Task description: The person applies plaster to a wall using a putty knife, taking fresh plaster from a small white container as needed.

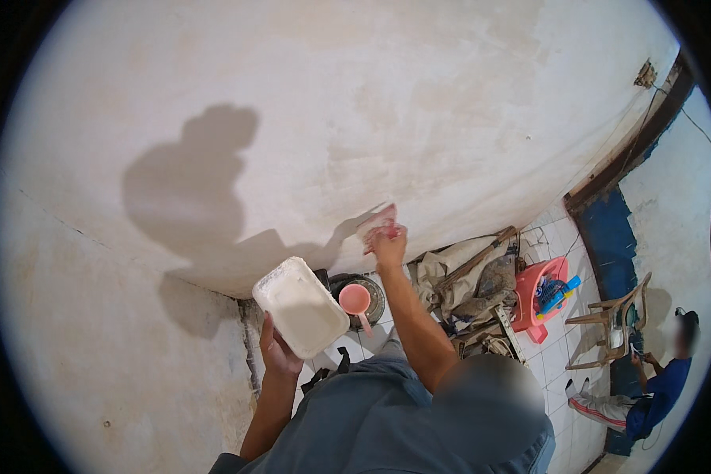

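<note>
My left hand [279,347] grips the near-left edge of a white rectangular tray [299,304], with whitish paste smeared along its rim. The tray is held in front of my body, close to the wall. My right arm reaches forward to the wall [434,118], and my right hand [389,245] is closed around a red putty spreader [381,219]. Its blade is at the wall surface; whether it touches is hard to tell. Damp-looking, darker patches show on the wall above it.
Below the tray, a pink dipper [355,300] rests over a dark round container [377,294]. Crumpled tan sacks [470,276] lie along the wall's foot. Farther right are a pink tub [532,286] holding brushes, a chair [612,320] and a seated person [656,395].
</note>
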Action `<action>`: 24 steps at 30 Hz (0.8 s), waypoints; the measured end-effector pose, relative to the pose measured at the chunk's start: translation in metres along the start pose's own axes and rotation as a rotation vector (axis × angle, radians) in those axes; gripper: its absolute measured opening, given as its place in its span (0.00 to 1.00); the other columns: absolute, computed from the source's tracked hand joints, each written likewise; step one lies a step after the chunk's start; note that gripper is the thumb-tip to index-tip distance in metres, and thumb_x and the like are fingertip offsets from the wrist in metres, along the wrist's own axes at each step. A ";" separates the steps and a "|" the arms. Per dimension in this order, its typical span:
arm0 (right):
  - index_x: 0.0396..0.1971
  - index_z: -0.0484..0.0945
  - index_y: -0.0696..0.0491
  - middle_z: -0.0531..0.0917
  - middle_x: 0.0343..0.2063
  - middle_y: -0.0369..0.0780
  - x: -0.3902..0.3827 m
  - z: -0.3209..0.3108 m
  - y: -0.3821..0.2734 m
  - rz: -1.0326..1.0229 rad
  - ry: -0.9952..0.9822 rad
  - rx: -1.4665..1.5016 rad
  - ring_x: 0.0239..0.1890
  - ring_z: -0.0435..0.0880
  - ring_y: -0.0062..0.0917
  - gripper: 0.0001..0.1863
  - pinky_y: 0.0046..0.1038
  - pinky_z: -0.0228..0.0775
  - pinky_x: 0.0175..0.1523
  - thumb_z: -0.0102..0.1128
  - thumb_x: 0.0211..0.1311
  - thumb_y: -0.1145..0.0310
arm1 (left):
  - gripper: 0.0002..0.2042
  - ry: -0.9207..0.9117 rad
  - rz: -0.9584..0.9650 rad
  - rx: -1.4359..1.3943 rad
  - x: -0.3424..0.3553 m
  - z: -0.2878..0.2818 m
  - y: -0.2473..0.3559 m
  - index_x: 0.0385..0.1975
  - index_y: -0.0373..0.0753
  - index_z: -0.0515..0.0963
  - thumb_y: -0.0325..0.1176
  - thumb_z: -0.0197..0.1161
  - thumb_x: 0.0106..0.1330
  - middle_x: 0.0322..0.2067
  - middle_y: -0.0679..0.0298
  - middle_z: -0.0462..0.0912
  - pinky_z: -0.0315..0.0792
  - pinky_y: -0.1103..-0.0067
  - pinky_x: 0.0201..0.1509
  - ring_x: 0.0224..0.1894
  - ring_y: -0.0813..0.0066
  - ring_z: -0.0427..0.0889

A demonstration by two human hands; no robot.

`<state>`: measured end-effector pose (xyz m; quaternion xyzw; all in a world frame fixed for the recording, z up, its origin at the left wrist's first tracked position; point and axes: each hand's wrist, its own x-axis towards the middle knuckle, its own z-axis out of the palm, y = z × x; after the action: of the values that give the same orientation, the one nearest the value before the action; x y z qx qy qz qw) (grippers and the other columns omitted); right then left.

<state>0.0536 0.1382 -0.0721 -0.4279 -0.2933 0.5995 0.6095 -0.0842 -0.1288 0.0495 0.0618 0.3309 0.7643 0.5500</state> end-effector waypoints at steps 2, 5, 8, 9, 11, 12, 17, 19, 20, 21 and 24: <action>0.44 0.63 0.60 0.80 0.29 0.45 0.023 -0.012 -0.015 0.072 0.059 0.015 0.27 0.79 0.32 0.15 0.29 0.75 0.32 0.50 0.56 0.80 | 0.27 0.001 -0.004 -0.012 0.000 0.000 -0.001 0.64 0.38 0.64 0.49 0.51 0.72 0.58 0.58 0.75 0.69 0.64 0.63 0.59 0.61 0.75; 0.38 0.67 0.60 0.81 0.30 0.46 0.076 0.007 -0.025 -0.083 0.311 -0.167 0.34 0.83 0.39 0.12 0.36 0.77 0.44 0.56 0.55 0.74 | 0.27 -0.017 -0.027 0.006 0.004 0.011 -0.004 0.64 0.38 0.64 0.49 0.51 0.72 0.58 0.58 0.75 0.68 0.64 0.64 0.59 0.61 0.75; 0.40 0.67 0.60 0.81 0.33 0.49 0.040 0.087 -0.055 -0.317 0.272 -0.591 0.37 0.83 0.43 0.17 0.38 0.75 0.45 0.61 0.53 0.71 | 0.28 0.001 -0.022 0.025 -0.001 0.007 -0.001 0.65 0.38 0.64 0.50 0.51 0.72 0.58 0.57 0.75 0.68 0.64 0.64 0.59 0.61 0.75; 0.42 0.67 0.60 0.81 0.34 0.49 0.022 0.103 -0.062 -0.390 0.247 -0.730 0.38 0.83 0.44 0.19 0.38 0.74 0.46 0.62 0.52 0.71 | 0.28 0.001 -0.027 0.028 -0.003 0.007 -0.001 0.65 0.38 0.64 0.50 0.51 0.72 0.58 0.57 0.75 0.68 0.64 0.64 0.59 0.61 0.75; 0.45 0.67 0.59 0.81 0.34 0.47 -0.022 0.097 -0.056 -0.402 0.053 -0.634 0.34 0.84 0.39 0.20 0.37 0.77 0.38 0.63 0.53 0.71 | 0.28 -0.012 -0.013 0.019 -0.003 0.007 -0.001 0.65 0.38 0.64 0.50 0.52 0.72 0.58 0.57 0.74 0.68 0.64 0.64 0.59 0.61 0.75; 0.45 0.67 0.59 0.81 0.34 0.47 -0.033 0.083 -0.047 -0.411 0.054 -0.633 0.34 0.84 0.39 0.20 0.37 0.77 0.38 0.63 0.53 0.71 | 0.28 -0.021 -0.012 0.015 -0.002 0.007 -0.003 0.65 0.38 0.64 0.50 0.52 0.72 0.58 0.57 0.74 0.68 0.64 0.64 0.59 0.61 0.75; 0.49 0.66 0.58 0.81 0.35 0.47 0.000 -0.022 0.005 0.040 -0.153 -0.003 0.26 0.82 0.29 0.20 0.29 0.74 0.20 0.48 0.53 0.84 | 0.27 -0.013 -0.057 0.015 0.000 0.008 -0.009 0.65 0.38 0.64 0.49 0.51 0.71 0.59 0.58 0.74 0.68 0.64 0.64 0.60 0.61 0.74; 0.49 0.67 0.58 0.80 0.33 0.47 0.045 -0.063 0.027 0.036 -0.112 -0.036 0.25 0.81 0.28 0.20 0.30 0.74 0.20 0.47 0.53 0.84 | 0.28 -0.017 -0.061 0.021 0.002 0.009 -0.010 0.65 0.38 0.64 0.49 0.51 0.71 0.59 0.58 0.74 0.68 0.64 0.64 0.60 0.61 0.74; 0.48 0.66 0.57 0.79 0.33 0.46 0.063 -0.068 0.025 0.094 -0.046 0.054 0.25 0.80 0.28 0.20 0.29 0.75 0.21 0.48 0.53 0.84 | 0.28 -0.018 -0.059 0.028 0.002 0.008 -0.010 0.64 0.38 0.64 0.50 0.51 0.71 0.59 0.58 0.74 0.67 0.64 0.65 0.60 0.61 0.74; 0.47 0.65 0.57 0.78 0.33 0.45 0.071 -0.058 0.015 0.160 0.016 0.146 0.26 0.79 0.27 0.19 0.29 0.75 0.21 0.48 0.53 0.84 | 0.28 -0.010 -0.051 0.026 0.001 0.006 -0.010 0.64 0.38 0.64 0.50 0.51 0.71 0.59 0.58 0.74 0.67 0.64 0.65 0.60 0.61 0.74; 0.44 0.64 0.56 0.76 0.34 0.45 0.051 0.029 -0.028 0.098 0.253 0.091 0.31 0.79 0.28 0.17 0.31 0.76 0.26 0.53 0.53 0.80 | 0.28 0.020 -0.035 -0.009 -0.003 0.002 -0.010 0.65 0.38 0.64 0.50 0.52 0.72 0.59 0.58 0.74 0.67 0.64 0.65 0.61 0.60 0.73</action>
<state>0.0473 0.1956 -0.0420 -0.4858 -0.1653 0.5825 0.6304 -0.0747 -0.1290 0.0460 0.0459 0.3341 0.7565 0.5603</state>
